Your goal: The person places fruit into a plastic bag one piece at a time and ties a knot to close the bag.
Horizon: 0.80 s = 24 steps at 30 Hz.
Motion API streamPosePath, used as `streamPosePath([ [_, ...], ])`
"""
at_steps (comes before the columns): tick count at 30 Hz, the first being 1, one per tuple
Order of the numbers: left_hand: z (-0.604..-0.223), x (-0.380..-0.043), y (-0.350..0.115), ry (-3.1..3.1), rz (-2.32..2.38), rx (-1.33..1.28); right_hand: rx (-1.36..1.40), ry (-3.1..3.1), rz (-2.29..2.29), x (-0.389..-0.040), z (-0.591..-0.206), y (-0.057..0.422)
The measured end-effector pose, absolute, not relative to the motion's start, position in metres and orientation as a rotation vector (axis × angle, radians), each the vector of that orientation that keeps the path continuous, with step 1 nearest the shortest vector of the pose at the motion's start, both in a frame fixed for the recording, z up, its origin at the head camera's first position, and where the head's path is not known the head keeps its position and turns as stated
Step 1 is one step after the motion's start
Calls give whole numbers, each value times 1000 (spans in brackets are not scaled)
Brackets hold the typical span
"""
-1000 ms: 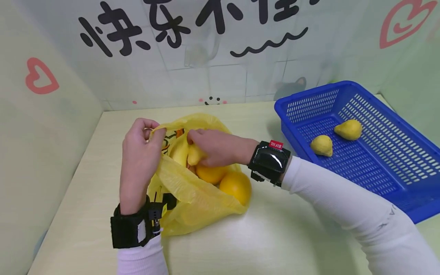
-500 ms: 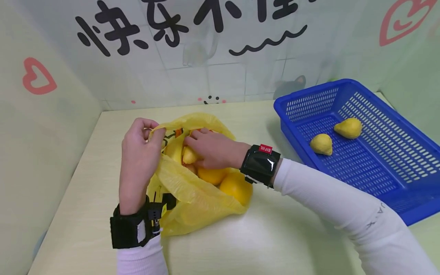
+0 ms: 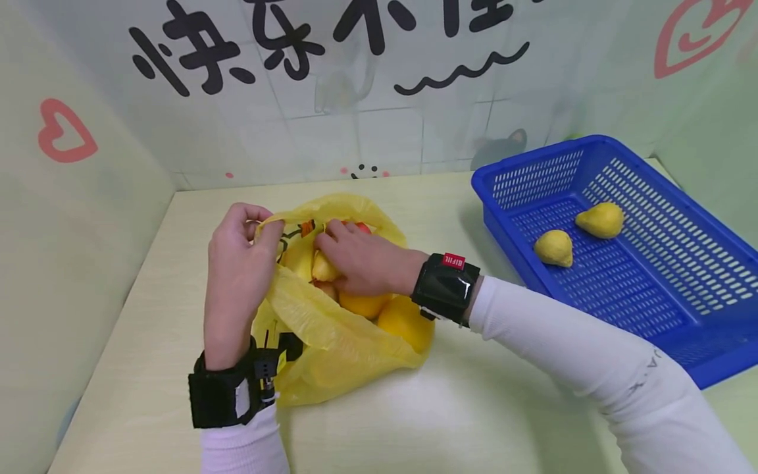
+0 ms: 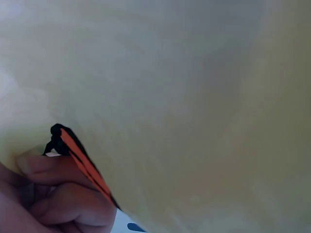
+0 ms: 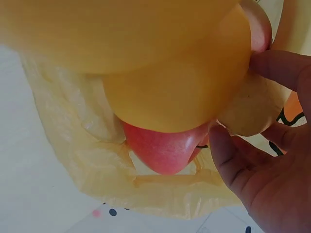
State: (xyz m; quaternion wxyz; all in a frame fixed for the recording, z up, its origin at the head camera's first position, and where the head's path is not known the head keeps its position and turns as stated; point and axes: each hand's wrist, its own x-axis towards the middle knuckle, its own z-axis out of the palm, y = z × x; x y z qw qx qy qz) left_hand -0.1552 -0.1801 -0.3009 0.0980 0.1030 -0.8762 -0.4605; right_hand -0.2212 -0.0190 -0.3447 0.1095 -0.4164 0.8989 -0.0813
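Note:
A yellow plastic bag (image 3: 343, 355) lies on the table, its mouth facing right. My left hand (image 3: 239, 276) pinches the bag's rim between thumb and fingers and keeps it raised. Inside the mouth, my right hand (image 3: 373, 260) has its fingers and thumb around a yellow pear (image 5: 250, 109), partly covered by the hand. Two orange-yellow round fruits, one near the opening (image 3: 408, 322) and one behind it (image 3: 361, 303), sit below my right wrist. A red apple (image 5: 165, 145) shows under them in the right wrist view. The bag's deeper contents are hidden.
To the right stands a blue slotted basket (image 3: 509, 250) with two yellow pears, one nearer (image 3: 553, 249) and one farther (image 3: 601, 220). A printed wall (image 3: 379, 138) rises behind the table (image 3: 160, 316). My right forearm passes in front of the basket.
My right hand has shifted a little left in the bag, the yellow pear moving with it. A bit of red now shows behind its fingers. My left hand has stayed at the rim.

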Motion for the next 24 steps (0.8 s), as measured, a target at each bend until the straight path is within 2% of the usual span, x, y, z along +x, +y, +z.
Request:
streamPosePath([
  [13, -300, -156, -180, -2592, -1350, 300, -1146, 2655, -313, -231, -321, 2],
  [24, -301, -156, -180, -2587, -1354, 295, -904, 2746, -391, -254, -283, 58],
])
